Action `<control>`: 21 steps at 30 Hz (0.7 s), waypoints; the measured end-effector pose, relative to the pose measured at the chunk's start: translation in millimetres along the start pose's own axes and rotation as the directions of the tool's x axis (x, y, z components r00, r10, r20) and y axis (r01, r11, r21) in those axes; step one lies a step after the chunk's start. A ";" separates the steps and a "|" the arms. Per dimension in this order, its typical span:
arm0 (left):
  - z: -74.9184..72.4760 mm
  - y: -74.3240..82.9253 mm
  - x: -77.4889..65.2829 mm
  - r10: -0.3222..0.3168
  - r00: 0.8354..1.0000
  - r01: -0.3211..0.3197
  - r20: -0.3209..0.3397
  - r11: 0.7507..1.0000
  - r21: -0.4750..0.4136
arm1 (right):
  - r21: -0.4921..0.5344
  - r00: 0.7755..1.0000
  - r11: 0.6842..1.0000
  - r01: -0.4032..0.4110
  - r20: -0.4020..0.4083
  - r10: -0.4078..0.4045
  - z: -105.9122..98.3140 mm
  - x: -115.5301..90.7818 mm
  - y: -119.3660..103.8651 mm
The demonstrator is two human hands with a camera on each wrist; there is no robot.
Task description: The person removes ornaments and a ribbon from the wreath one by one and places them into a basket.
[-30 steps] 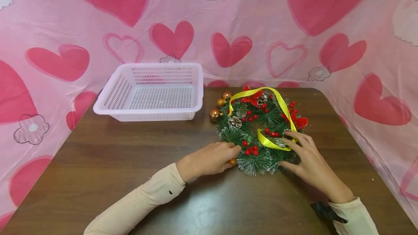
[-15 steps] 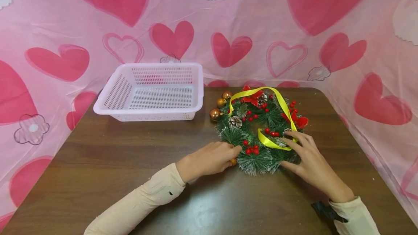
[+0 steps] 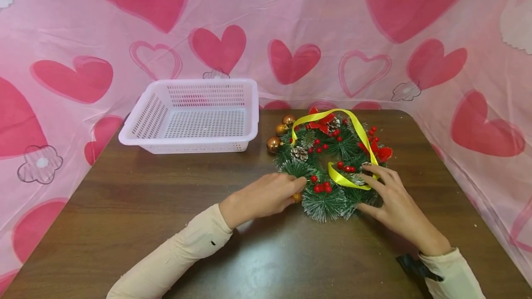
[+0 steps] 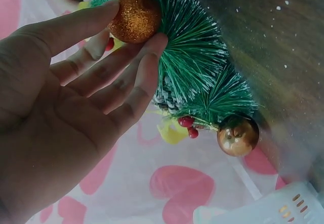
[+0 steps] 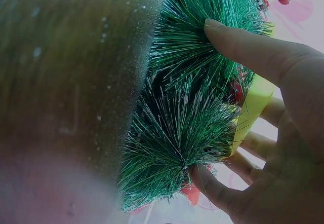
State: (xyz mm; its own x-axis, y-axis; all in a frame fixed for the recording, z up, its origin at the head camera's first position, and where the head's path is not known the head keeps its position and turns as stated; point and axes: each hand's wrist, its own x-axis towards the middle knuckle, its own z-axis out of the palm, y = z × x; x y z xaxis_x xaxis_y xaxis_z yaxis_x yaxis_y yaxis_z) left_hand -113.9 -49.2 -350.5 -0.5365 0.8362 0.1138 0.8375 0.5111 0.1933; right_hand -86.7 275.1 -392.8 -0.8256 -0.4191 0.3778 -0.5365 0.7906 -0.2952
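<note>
since the wreath (image 3: pixel 324 204) right of frame center looks light and springy, i'd grab its edge, left hand (image 3: pixel 265 196) pinching a glittery bauble (image 4: pixel 135 17), right hand (image 3: pixel 396 209) loosely spread

Head view: high, near side of Christmas wreath (image 3: pixel 324 206), facing forward and down. Left wrist view: palm side, close, facing wreath; plastic basket (image 3: pixel 189 142) shared with head view. Right wrist view: likewise; yellow ribbon (image 5: pixel 254 107) shared with head view.
</note>
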 end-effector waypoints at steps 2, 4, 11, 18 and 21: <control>-1.6 -0.7 0.4 -0.001 1.000 0.001 -0.012 1.000 0.005 | 0.001 1.000 1.000 0.001 -0.001 -0.001 -0.1 -0.2 0.0; -2.9 -1.5 0.9 0.000 0.999 0.000 -0.033 1.000 0.011 | 0.001 1.000 1.000 -0.001 -0.002 0.001 -0.4 -0.3 0.1; -3.3 -3.4 2.3 0.044 0.990 -0.041 -0.131 0.999 0.028 | 0.002 1.000 1.000 -0.007 0.000 0.007 -1.1 -0.8 0.3; -1.2 -4.4 2.4 0.081 0.981 -0.066 -0.176 0.994 0.091 | 0.004 1.000 1.000 -0.004 0.000 0.004 -0.7 -0.7 -0.5; -0.6 -4.8 2.5 0.093 0.978 -0.073 -0.186 0.991 0.114 | 0.005 1.000 1.000 -0.008 0.001 0.008 -0.6 -0.5 -1.1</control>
State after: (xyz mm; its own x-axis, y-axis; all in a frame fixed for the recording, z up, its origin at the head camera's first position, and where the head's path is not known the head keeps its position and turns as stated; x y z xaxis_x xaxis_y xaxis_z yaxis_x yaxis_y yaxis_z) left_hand -119.4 -49.7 -350.6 -0.4660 0.8286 0.3103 0.8806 0.4684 0.0717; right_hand -85.7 274.7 -392.1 -0.8301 -0.4129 0.3749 -0.5305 0.7919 -0.3024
